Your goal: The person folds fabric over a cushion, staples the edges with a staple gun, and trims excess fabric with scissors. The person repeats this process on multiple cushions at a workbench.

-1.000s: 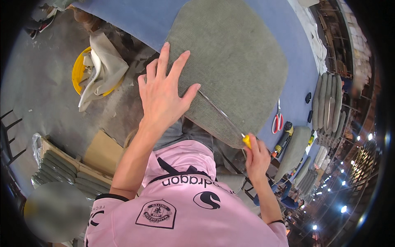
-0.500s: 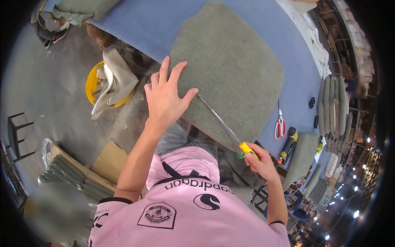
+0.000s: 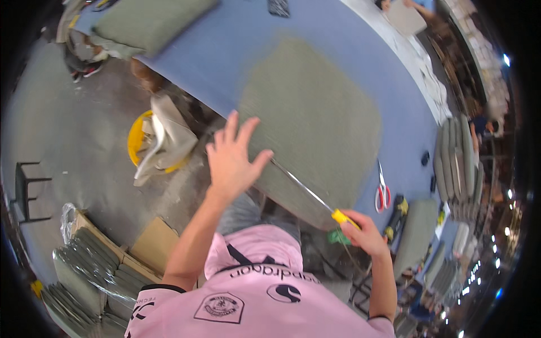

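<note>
A grey-green fabric cushion cover lies flat on a blue table. My left hand is spread, fingers apart, over the cover's near left corner at the table edge. My right hand grips the yellow handle of a long thin metal rod. The rod runs from that handle up and left along the cover's near edge toward my left hand.
Red-handled scissors lie on the table right of the cover. A yellow bucket with cloth stands on the floor at left. Stacked grey cushions and cardboard boxes sit lower left. Another cushion lies top left; more stacks are at right.
The view has shifted so the cover and table sit farther away. My left hand stays spread on the cover's near corner; my right hand still holds the yellow-handled rod.
</note>
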A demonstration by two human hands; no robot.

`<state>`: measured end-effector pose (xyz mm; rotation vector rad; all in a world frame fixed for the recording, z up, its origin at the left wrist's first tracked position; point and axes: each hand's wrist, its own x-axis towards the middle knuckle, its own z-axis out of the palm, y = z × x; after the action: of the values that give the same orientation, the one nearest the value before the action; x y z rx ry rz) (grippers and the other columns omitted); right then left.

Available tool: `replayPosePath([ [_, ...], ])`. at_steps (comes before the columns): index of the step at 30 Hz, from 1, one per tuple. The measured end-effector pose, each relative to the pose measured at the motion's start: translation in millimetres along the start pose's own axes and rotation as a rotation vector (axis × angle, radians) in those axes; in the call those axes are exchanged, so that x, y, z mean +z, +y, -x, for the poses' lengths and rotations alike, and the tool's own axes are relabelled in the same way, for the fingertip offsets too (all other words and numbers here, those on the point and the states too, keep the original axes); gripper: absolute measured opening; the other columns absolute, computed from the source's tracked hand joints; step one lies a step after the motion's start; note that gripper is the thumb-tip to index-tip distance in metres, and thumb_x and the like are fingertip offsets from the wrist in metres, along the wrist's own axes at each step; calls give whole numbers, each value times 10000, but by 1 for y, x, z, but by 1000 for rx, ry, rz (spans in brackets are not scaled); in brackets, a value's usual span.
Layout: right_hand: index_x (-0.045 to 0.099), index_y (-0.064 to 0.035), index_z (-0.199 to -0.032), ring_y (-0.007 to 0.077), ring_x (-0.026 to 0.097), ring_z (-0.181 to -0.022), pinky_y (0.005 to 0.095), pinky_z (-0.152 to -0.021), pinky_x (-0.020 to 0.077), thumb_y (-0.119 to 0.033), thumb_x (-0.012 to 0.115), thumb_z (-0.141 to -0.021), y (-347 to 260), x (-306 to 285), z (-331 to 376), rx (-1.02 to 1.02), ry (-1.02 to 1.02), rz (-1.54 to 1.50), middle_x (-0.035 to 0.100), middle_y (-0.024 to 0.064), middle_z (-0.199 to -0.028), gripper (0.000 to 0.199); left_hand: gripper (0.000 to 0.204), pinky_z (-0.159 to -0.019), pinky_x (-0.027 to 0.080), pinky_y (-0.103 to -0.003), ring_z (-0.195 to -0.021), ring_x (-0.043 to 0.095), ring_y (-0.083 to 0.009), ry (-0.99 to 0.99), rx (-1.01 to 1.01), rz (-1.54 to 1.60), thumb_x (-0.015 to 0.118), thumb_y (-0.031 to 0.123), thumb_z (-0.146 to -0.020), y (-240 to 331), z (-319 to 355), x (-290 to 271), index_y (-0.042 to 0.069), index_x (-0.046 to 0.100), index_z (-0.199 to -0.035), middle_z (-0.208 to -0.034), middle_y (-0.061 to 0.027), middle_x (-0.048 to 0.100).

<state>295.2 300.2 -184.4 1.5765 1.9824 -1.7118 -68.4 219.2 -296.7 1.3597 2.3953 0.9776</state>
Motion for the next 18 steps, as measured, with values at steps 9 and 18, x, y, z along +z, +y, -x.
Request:
replayPosePath([
  [9, 736, -11, -1094, 221, 619, -690, 372, -612, 490, -331, 734, -1006, -23, 29, 25, -295, 407, 836, 667, 90, -828, 332, 979, -1209, 78, -806, -1515, 362, -494, -22, 102, -159, 726, 741, -849, 7, 6, -6, 237, 451, -1643, -1751, -259, 254],
  [18, 663, -76, -1267, 64, 500, -544, 257, -464, 348, -389, 603, -1131, -18, 41, 25, 207, -187, -387, 651, -5, -769, 346, 957, -1198, 41, -830, -1534, 341, -485, -34, 68, -142, 716, 731, -871, 10, 6, -3, 249, 436, -1649, -1758, -241, 246],
])
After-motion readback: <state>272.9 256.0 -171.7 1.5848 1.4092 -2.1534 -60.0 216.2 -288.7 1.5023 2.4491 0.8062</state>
